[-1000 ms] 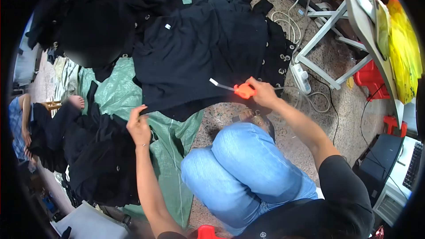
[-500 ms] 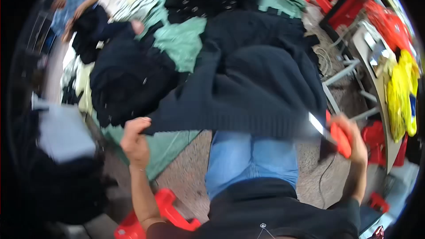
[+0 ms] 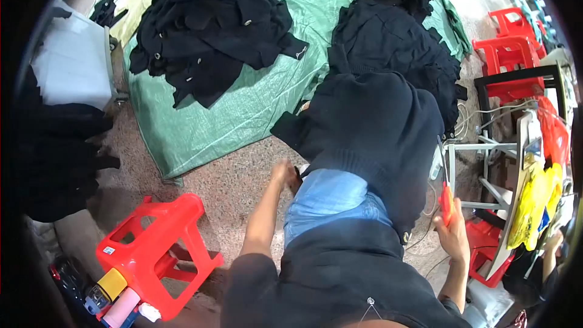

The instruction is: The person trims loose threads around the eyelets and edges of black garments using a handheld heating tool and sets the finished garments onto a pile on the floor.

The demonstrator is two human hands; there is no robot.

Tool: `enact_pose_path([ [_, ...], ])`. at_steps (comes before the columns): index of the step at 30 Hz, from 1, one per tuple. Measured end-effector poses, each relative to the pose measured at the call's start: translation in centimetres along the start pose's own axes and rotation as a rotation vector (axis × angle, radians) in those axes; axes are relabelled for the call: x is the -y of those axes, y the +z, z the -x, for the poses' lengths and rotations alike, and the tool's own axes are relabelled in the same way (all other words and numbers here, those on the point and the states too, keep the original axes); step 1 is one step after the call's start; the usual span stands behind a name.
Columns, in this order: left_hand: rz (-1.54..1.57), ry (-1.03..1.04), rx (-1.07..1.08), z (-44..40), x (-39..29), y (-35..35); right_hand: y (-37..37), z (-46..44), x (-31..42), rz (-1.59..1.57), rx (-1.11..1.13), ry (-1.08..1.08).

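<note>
A black knit sweater (image 3: 376, 115) lies draped over my lap and right thigh, its ribbed band across the jeans (image 3: 328, 194). My right hand (image 3: 452, 237) is closed around red-handled scissors (image 3: 447, 203), the blades pointing away from me beside the sweater's right edge. By my left thigh, my left hand (image 3: 284, 175) has its fingers curled in. A small dark bit shows at those fingertips, but I cannot tell whether it is part of the sweater.
Black garments (image 3: 212, 24) are heaped on a green sheet (image 3: 200, 127) ahead, with another black pile (image 3: 395, 42) beyond my lap. A red stool (image 3: 152, 231) stands at left. To the right are a metal-legged table (image 3: 516, 176), a yellow bag (image 3: 534, 206) and red stools (image 3: 510, 54).
The sweater, stretched between both hands before, now rests on my lap. My left hand has moved right and in toward my thigh. The scissors have swung to point forward. The view has shifted.
</note>
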State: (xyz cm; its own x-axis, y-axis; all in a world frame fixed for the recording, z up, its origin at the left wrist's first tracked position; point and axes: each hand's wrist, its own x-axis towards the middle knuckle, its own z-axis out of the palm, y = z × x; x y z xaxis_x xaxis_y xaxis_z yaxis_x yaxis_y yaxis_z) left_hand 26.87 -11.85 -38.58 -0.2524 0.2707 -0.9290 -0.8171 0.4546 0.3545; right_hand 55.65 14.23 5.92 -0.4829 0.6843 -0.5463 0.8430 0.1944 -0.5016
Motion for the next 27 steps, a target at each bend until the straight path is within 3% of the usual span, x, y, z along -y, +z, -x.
enact_pose_path([
  [3,-0.238,0.238,-0.429,-10.1,0.8,0.6,-0.3,-0.6,1.8,0.214,-0.097,-0.191],
  [5,-0.115,0.194,-0.603,-8.7,-2.5,3.1,-0.5,-0.6,2.8,0.221,-0.057,-0.13],
  [8,0.067,0.044,-0.655,-10.9,-3.5,4.0,-0.6,-0.6,4.0,0.268,-0.014,-0.096],
  [10,0.013,0.063,-0.65,-10.3,-4.3,4.4,0.1,-0.4,4.7,0.23,-0.077,-0.087],
  [11,-0.097,0.129,-0.587,-8.0,-6.1,4.7,0.4,-0.5,5.3,0.239,-0.101,-0.089],
  [17,0.397,0.225,-0.43,-8.1,-7.1,4.0,1.1,-2.1,6.9,0.141,-0.012,-0.089],
  [19,0.939,0.41,-0.172,-7.9,-7.1,2.6,1.3,-2.7,7.8,0.201,0.01,-0.132],
  [22,0.872,0.569,0.212,-0.8,-10.5,0.7,2.7,-4.4,9.3,0.25,0.055,-0.301],
  [25,0.779,0.688,0.32,5.7,-13.3,0.4,5.2,-6.2,10.9,0.275,0.019,-0.608],
  [27,0.781,0.722,0.352,9.4,-14.7,1.0,6.9,-7.2,12.3,0.331,0.02,-0.661],
])
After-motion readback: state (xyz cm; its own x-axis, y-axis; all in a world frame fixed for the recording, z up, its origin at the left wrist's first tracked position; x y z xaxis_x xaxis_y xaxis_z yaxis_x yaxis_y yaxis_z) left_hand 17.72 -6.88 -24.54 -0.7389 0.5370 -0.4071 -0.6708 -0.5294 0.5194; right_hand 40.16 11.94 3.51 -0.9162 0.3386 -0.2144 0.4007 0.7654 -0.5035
